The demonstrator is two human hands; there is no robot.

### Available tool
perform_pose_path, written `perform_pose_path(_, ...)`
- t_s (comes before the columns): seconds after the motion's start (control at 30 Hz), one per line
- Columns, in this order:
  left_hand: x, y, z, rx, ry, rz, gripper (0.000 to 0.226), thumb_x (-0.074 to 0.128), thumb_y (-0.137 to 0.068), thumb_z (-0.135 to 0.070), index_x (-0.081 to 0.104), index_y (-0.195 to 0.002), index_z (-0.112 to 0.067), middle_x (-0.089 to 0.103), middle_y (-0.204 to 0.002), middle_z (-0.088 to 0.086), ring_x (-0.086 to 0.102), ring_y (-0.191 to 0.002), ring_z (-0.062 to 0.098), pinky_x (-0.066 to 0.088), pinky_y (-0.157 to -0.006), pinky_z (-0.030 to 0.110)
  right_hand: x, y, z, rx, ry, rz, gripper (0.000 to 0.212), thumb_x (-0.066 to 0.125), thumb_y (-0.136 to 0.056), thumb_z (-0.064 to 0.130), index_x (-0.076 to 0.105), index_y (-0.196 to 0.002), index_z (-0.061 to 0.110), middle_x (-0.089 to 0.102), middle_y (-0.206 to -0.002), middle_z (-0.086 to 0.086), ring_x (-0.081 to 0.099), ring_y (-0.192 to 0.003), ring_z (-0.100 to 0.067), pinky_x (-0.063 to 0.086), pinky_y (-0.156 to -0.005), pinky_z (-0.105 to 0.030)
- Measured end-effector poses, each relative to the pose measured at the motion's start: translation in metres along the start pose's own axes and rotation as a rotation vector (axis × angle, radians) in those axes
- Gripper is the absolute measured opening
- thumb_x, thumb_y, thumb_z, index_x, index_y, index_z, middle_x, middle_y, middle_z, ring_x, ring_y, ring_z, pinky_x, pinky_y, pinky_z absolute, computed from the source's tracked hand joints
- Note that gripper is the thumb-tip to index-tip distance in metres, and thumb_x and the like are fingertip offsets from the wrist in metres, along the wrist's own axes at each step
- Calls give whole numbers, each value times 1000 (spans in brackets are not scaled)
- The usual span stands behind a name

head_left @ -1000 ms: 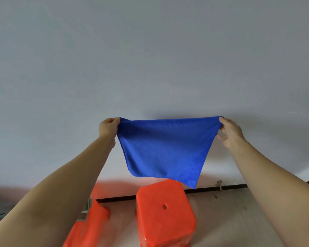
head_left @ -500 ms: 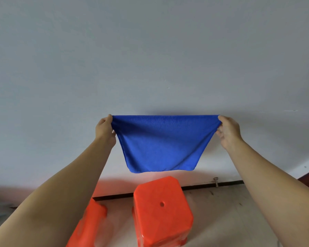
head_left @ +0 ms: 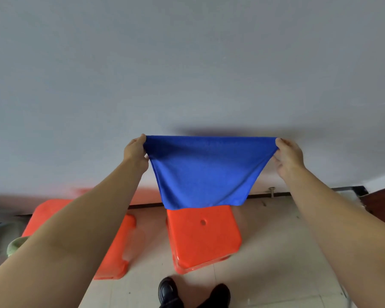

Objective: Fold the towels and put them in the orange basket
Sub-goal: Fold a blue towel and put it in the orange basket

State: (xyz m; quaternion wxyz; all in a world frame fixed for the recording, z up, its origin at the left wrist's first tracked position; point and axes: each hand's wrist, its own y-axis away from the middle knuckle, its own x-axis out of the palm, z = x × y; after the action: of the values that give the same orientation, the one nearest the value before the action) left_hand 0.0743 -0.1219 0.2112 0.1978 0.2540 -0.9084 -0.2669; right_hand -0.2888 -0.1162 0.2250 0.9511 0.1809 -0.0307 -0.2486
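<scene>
A blue towel [head_left: 203, 172] hangs stretched in the air in front of a grey wall, doubled over so its lower edge is level. My left hand [head_left: 135, 152] pinches its top left corner and my right hand [head_left: 287, 155] pinches its top right corner, arms held out. Below on the floor, the orange basket [head_left: 118, 247] lies at the lower left, mostly hidden behind my left forearm; its inside is not visible.
An orange plastic stool [head_left: 203, 236] with a hole in its seat stands on the tiled floor right under the towel. My black shoes [head_left: 193, 293] show at the bottom edge. A greenish object [head_left: 15, 246] sits at far left. A dark wooden door [head_left: 381, 201] is at right.
The view has tilted downward, bringing the floor, basket and shoes into sight. The towel's hanging corner has come up, so its lower edge is now even. Both hands keep their corners.
</scene>
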Motion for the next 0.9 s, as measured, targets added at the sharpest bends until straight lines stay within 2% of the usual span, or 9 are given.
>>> perform_pose_path(0.1,6,-4,-1,5,37,19,13,54,-94,-17,55,-81,-14,55,-81,1,53,-72,15,46,-73,28,2,-3,4,1,-25,-5,21,52,-93,13,55,-73,18,55,-78,1,52,-73,-14,43,-70,-29)
perform_pose_path(0.2,4,-2,4,-8,11,44,12,54,-93,-18,55,-81,-15,55,-80,2,53,-74,15,47,-69,28,-2,2,5,32,-29,-26,17,51,-94,13,56,-79,19,58,-84,0,57,-76,-13,47,-70,-26)
perform_pose_path(0.33,-5,15,19,-23,-65,48,12,53,-92,-17,55,-80,-16,55,-80,2,54,-76,17,48,-73,30,-13,15,-5,91,-8,-72,17,48,-93,9,55,-81,18,57,-84,2,56,-75,-9,47,-82,-30)
perform_pose_path(0.43,-16,27,37,-37,-98,34,13,52,-89,-14,54,-77,-16,54,-76,1,53,-72,15,47,-72,29,-24,26,-23,147,23,-115,9,49,-92,12,57,-92,16,59,-92,1,57,-85,-12,46,-88,-31)
perform_pose_path(0.47,-21,29,45,-45,-109,24,14,51,-89,-13,54,-75,-16,53,-74,1,52,-70,15,47,-71,28,-28,29,-32,167,40,-124,9,49,-91,13,57,-94,16,59,-94,1,56,-88,-13,46,-89,-32)
perform_pose_path(0.53,-38,32,67,-72,-119,-5,16,51,-88,-12,54,-73,-16,51,-71,2,51,-67,15,45,-68,27,-39,37,-54,215,66,-129,10,50,-91,14,57,-86,18,59,-92,-1,57,-87,-14,46,-88,-32)
perform_pose_path(0.67,-79,39,125,-144,-185,-60,21,50,-89,-10,53,-69,-17,49,-71,4,48,-68,16,40,-62,27,-62,57,-112,312,133,-140,16,50,-92,13,53,-80,22,55,-104,-7,55,-91,-16,43,-86,-32)
perform_pose_path(0.8,-119,49,185,-239,-265,-127,23,51,-90,-8,52,-68,-16,47,-70,3,46,-69,14,39,-66,27,-83,74,-176,423,260,-154,13,50,-90,12,53,-79,16,51,-95,-11,51,-79,-19,45,-91,-37)
perform_pose_path(0.9,-142,45,221,-281,-325,-138,23,52,-90,-7,53,-68,-14,47,-70,4,45,-69,16,38,-65,26,-93,79,-215,488,318,-155,9,48,-90,11,54,-83,11,51,-88,-9,49,-82,-20,44,-81,-32)
